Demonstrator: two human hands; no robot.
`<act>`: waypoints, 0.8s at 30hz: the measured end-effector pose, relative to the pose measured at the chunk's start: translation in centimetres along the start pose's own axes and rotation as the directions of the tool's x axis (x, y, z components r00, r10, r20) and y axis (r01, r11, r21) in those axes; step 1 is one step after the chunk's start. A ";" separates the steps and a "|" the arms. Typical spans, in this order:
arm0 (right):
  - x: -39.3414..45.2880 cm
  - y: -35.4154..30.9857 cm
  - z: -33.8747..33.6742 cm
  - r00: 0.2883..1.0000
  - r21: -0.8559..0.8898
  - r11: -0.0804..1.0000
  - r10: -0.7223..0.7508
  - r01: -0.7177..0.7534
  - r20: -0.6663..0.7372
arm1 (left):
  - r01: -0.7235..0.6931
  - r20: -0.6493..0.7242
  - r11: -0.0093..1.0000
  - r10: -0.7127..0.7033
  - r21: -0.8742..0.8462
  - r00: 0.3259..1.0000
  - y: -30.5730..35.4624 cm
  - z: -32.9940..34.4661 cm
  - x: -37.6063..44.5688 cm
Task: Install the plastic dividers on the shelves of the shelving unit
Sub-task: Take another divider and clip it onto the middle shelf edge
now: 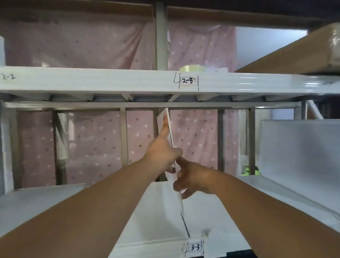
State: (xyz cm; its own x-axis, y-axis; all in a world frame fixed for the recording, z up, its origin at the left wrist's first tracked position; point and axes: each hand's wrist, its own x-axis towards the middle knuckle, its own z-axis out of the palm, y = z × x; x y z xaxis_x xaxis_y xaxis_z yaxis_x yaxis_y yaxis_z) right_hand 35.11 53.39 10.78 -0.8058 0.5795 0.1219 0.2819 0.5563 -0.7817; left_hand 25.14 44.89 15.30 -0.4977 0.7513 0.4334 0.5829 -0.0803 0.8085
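Note:
A thin white plastic divider stands edge-on between two white shelves, from the lower shelf near the label "3-3" up to the underside of the upper shelf near the label "2-3". My left hand presses flat against the divider's left face, fingers stretched upward. My right hand grips the divider's near edge from the right side, fingers curled around it. The divider leans slightly, its top tilted left.
Another white divider panel stands at the right of the lower shelf. A brown cardboard box and a tape roll lie on the upper shelf. Grey metal posts and a pink dotted curtain stand behind.

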 end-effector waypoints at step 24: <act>-6.1 5.7 -4.8 0.989 0.157 0.982 0.121 -0.107 -0.084 | -0.081 0.134 0.997 0.079 0.015 0.988 2.8 9.3 -0.8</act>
State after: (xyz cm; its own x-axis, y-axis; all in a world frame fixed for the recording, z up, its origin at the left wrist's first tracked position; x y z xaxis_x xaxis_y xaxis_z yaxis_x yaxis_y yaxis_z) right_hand 44.13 55.88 8.55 -0.7190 0.6907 0.0773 0.2812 0.3909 -0.8764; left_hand 33.12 50.12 13.49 -0.3596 0.8237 0.4384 0.6310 -0.1315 0.7646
